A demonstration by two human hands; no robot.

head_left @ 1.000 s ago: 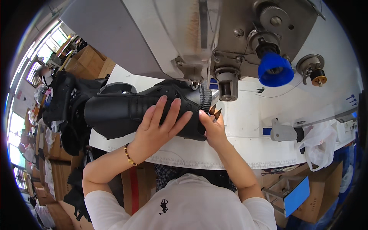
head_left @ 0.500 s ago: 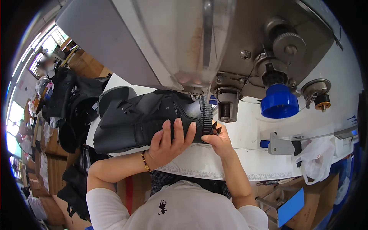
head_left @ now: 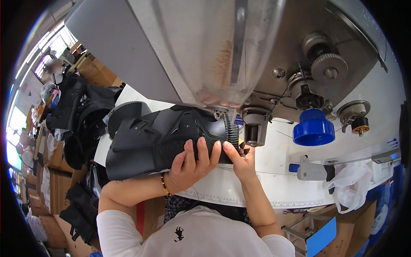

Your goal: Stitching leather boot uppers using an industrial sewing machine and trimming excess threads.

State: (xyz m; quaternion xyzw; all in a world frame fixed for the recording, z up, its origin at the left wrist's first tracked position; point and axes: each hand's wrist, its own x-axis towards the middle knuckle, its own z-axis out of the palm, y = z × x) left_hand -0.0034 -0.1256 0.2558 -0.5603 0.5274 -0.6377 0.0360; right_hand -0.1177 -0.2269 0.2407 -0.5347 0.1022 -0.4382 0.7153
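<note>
Under the head of a sewing machine [head_left: 205, 55] lies a black stitched piece [head_left: 139, 145], shaped like a boot upper, with small eyelets and a ribbed band [head_left: 231, 128] at its right end. My left hand [head_left: 190, 167] grips its near edge, fingers lying over the top and the thumb hidden. By the lower end of the band, my right hand [head_left: 243, 162] pinches the piece, its thumb on top and its other fingers mostly hidden behind. The upper end of the band sits close to the machine's stitching area, where the needle cannot be made out.
A white table [head_left: 274, 188] with a ruler strip along its curved front edge bears the work. Right of the band hang a metal cylinder [head_left: 255, 128] and a blue knob [head_left: 314, 128]. A plastic bag [head_left: 351, 184] lies at right. Black pieces [head_left: 81, 111] are piled at left.
The black piece has shifted slightly downward in the picture, as has the machine. My right thumb has moved up and left on the piece, closer to my left fingers.
</note>
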